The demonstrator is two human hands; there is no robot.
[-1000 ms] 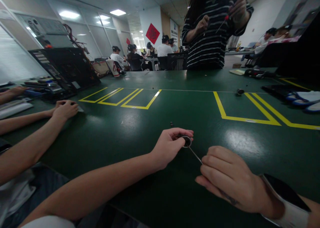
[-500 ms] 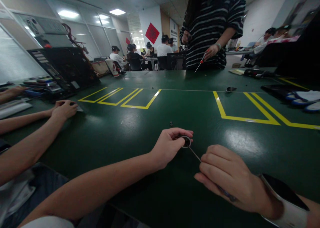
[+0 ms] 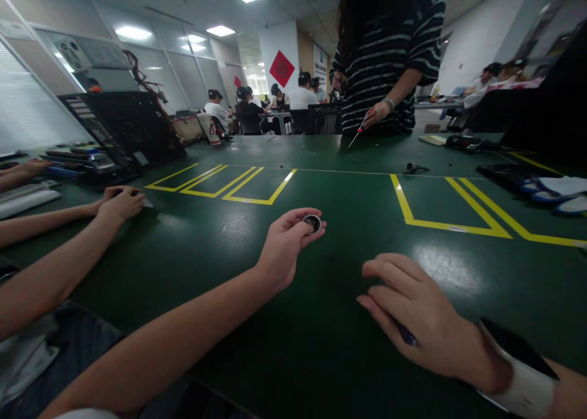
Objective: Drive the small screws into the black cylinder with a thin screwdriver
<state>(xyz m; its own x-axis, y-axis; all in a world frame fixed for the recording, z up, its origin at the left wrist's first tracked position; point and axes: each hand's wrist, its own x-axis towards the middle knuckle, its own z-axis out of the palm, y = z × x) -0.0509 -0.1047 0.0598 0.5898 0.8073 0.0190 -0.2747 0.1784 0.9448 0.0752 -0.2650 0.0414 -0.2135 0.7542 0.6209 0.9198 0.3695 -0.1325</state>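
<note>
My left hand (image 3: 283, 248) holds a small round metal-rimmed part (image 3: 312, 222) between thumb and fingertips, lifted a little above the green table (image 3: 257, 321). My right hand (image 3: 415, 312) rests on the table to the right, fingers curled around a thin dark-handled tool (image 3: 406, 335); only a bit of its handle shows under the palm. A white band sits on my right wrist. The two hands are apart.
A person in a striped top (image 3: 389, 58) stands across the table holding a red-handled screwdriver (image 3: 356, 131). Another person's arms (image 3: 68, 223) lie at the left. A black computer case (image 3: 121, 128) stands back left. Yellow tape boxes (image 3: 449, 223) mark the table; a small part (image 3: 413, 168) lies far right.
My left hand lifted the round part up and left, off the tool's tip. My right hand drew the tool under its palm. The standing person lowered the screwdriver hand.
</note>
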